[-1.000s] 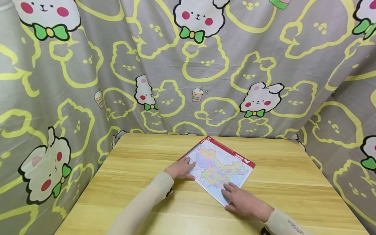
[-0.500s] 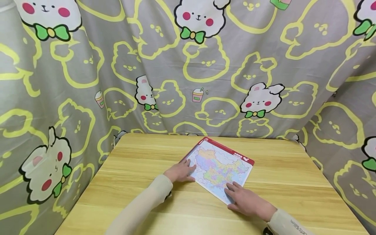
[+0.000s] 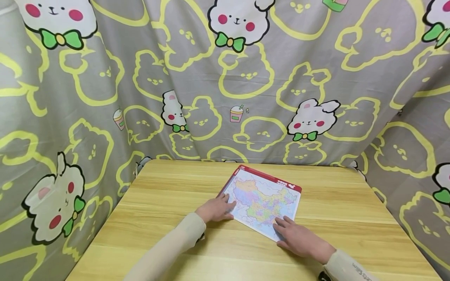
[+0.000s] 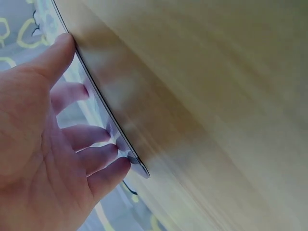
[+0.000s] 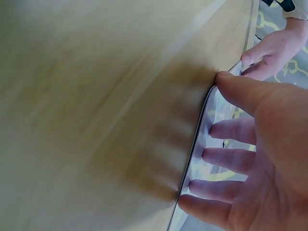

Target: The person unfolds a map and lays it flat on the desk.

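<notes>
A thin flat map board [image 3: 260,199] lies on the wooden table, its red title strip along the far edge and a coloured map printed on white below. The board sits slightly askew. At its left edge, my left hand [image 3: 215,208] rests with fingers spread over the surface; in the left wrist view the thumb [image 4: 62,48] touches the rim and the fingertips lie on the glossy face. My right hand [image 3: 301,239] lies over the near right corner, fingers extended. In the right wrist view its thumb [image 5: 233,89] is at the board's edge, the other fingertips on the face.
The wooden table [image 3: 168,187] spreads around the board on all sides. Behind it and at both sides hangs a grey curtain [image 3: 197,74] with yellow outlines and white rabbit faces, close to the table's far edge.
The board has turned a little counter-clockwise on the table. My right hand has shifted slightly to the right with the near corner; my left hand has stayed nearly in place at the left edge.
</notes>
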The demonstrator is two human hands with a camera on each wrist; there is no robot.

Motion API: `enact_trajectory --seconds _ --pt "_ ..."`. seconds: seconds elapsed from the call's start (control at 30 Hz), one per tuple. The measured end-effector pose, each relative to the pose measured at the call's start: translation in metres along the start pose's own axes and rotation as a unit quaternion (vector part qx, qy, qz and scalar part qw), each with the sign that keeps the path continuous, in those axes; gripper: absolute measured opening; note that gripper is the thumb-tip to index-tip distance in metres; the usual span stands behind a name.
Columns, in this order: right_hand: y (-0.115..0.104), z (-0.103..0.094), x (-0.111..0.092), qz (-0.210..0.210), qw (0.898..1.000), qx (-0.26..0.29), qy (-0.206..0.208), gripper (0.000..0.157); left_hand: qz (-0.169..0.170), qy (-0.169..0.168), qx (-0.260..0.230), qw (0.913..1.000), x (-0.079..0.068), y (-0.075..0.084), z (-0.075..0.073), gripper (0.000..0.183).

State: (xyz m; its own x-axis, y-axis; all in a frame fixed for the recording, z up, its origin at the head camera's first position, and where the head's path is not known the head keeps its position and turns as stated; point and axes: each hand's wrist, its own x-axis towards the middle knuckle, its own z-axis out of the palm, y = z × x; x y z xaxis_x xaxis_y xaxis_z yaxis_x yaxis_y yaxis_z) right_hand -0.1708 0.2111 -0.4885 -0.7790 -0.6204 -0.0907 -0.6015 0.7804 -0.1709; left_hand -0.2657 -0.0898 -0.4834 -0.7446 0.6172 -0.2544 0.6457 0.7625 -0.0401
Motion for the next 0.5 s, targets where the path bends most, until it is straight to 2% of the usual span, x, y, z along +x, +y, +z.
enact_trajectory --seconds 0.5 --pt "0.012 0.000 -0.003 -0.003 1.000 -0.011 0.015 0.052 0.010 0.004 0.000 0.9999 -0.008 0.010 -0.001 0.058"
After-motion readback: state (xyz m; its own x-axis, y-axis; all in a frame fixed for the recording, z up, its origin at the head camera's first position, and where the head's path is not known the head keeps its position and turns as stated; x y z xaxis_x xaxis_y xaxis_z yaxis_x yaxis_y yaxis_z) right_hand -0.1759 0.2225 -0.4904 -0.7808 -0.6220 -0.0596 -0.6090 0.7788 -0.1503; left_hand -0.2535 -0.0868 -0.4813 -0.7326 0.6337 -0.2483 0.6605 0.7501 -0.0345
